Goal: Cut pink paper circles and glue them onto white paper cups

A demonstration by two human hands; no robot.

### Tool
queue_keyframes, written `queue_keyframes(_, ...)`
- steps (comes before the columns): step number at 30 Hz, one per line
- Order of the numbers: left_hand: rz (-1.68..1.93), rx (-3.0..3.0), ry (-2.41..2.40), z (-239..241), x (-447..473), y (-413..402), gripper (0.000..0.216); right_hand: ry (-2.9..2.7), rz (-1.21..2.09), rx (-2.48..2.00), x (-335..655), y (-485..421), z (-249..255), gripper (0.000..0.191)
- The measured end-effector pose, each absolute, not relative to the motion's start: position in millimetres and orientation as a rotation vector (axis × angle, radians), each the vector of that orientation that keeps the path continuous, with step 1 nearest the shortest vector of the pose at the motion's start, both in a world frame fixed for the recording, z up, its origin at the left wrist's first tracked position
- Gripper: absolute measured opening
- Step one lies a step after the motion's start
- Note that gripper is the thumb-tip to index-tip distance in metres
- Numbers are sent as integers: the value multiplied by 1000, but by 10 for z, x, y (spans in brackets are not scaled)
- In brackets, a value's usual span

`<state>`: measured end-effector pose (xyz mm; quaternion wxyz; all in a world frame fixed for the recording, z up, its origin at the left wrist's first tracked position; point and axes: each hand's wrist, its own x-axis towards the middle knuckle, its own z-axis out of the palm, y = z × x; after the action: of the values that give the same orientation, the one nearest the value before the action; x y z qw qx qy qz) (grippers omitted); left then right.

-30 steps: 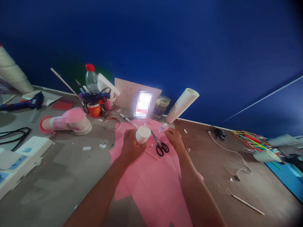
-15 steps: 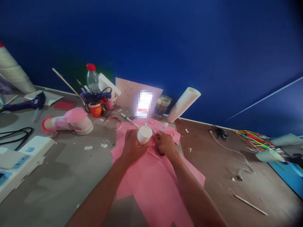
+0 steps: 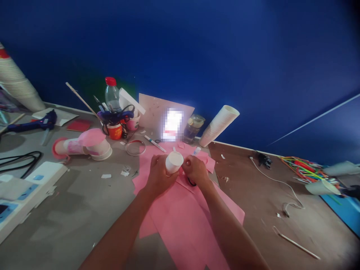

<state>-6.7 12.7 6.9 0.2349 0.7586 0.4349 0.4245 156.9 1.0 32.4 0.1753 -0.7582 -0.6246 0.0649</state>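
My left hand (image 3: 161, 175) is wrapped round a white paper cup (image 3: 174, 162), its flat base turned up. Close beside the cup, my right hand (image 3: 196, 171) is closed on scissors; a dark handle loop (image 3: 192, 182) shows under the fingers, while the blades are mostly hidden by the hand and cup. Both hands are above overlapping pink paper sheets (image 3: 185, 221). A marker pen (image 3: 155, 144) and a roll of tape (image 3: 135, 147) lie just beyond my left hand.
Behind stand a bright screen (image 3: 172, 124), a glass jar (image 3: 194, 128) and a leaning stack of paper cups (image 3: 219, 126). Left are a pink-and-white cup model (image 3: 84, 144), a blue glue gun (image 3: 33, 123) and a power strip (image 3: 42, 178). Right lies a white cable (image 3: 277, 181).
The cup has shifted slightly right, closer to my right hand. The thin grey piece seen between them earlier is now hidden. The whole view has moved a little.
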Motion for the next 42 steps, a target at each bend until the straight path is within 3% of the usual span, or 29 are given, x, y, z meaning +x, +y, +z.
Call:
queue_keyframes(8, 1146, 2116, 1202, 88, -69, 113, 43, -1748, 112, -1962, 1572, 15, 311, 23)
queue_keyframes(17, 1080, 2231, 1139, 104, -65, 122, 38, -1484, -339, -1377, 1531, -65, 553, 6)
queue_keyframes(29, 1135, 2250, 1179, 88, -66, 126, 31, -1863, -338, -1025, 1476, -144, 540, 25)
queue_keyframes(42, 1149, 2253, 1160, 29, -67, 132, 37, -2104, -243, -941, 1572, -118, 608, 21)
